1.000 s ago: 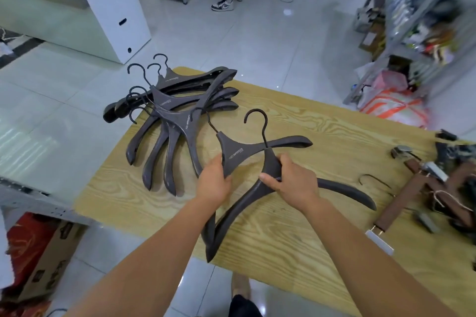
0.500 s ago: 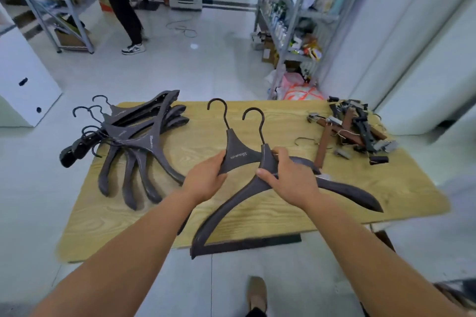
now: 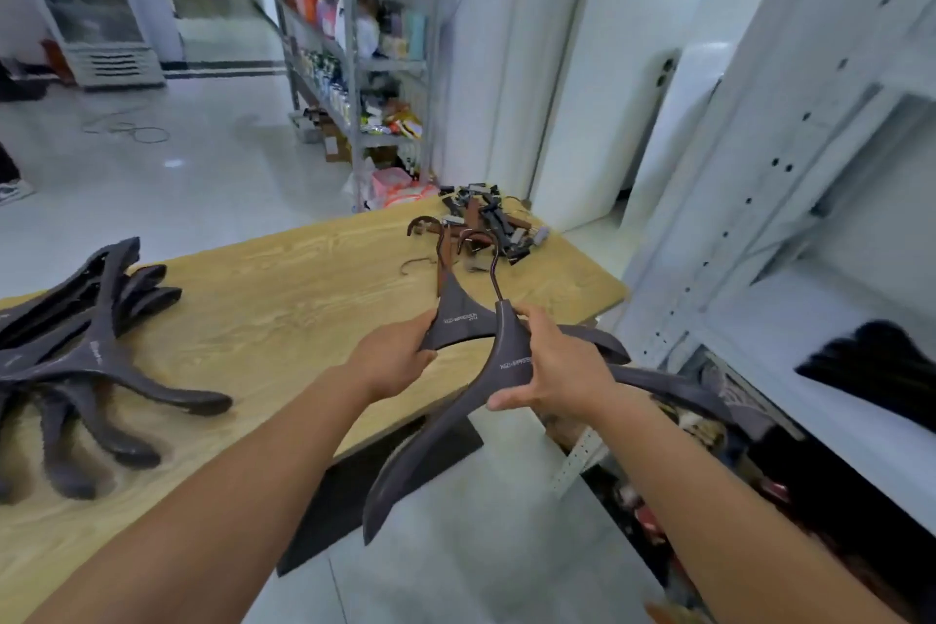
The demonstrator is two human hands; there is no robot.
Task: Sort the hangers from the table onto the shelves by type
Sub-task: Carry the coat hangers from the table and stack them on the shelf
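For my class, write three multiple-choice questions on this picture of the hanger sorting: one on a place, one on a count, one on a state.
1. Where is the heap of clip hangers?
A. far right corner of the table
B. on the floor
C. on a shelf

2. How many dark hangers do the left hand and right hand hold together?
A. one
B. two
C. four

3. What is the right hand doing?
A. lying flat
B. gripping a hanger
C. hanging idle

Answers: 1 A, the heap sits there; 2 B, one in each hand; 3 B, its fingers curl round a hanger.
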